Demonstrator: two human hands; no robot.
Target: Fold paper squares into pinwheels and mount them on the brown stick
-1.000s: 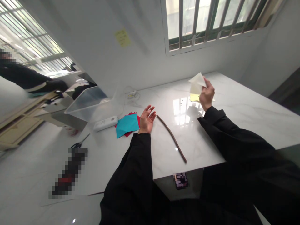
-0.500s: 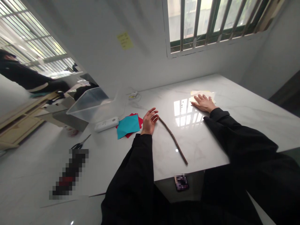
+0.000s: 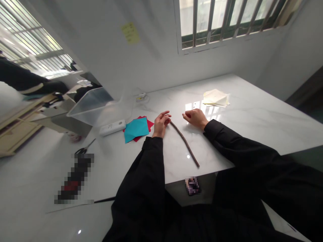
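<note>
- Head view, change from the earlier frame: the right hand (image 3: pixel 195 119) has been drawn back from the paper pile (image 3: pixel 215 98), on which it lay flat, and is now held low over the table (image 3: pixel 252 117), near the stick (image 3: pixel 184 143).
- The paper pile is now uncovered, and its pale folded sheets are seen at the far right of the table.
- The right hand is curled into a loose fist, with nothing seen held in it.
- The left hand (image 3: pixel 160 125) is kept open, with its fingers half curled and released; nothing is grasped.
- The far end of the stick lies just beside the left hand's fingers. The stick lies on the table between the two hands, untouched, slanting toward the near edge.
- Counted: two hands, one stick, one pile, one teal sheet (image 3: pixel 136 129).
- A red sheet (image 3: pixel 150 125) is seen under the teal one, left of the left hand; how many red sheets there are cannot be told.
- One plastic bin (image 3: pixel 93 107) and one white device (image 3: pixel 112 127) are placed at the left of the table.
- One pair of scissors (image 3: pixel 84 148) is seen further left, near the table's left edge.
- One sticky note (image 3: pixel 130 33) is stuck to the far wall, left of one barred window (image 3: pixel 227 20).
- One co-worker's dark sleeve (image 3: pixel 15 75) is seen at far left.
</note>
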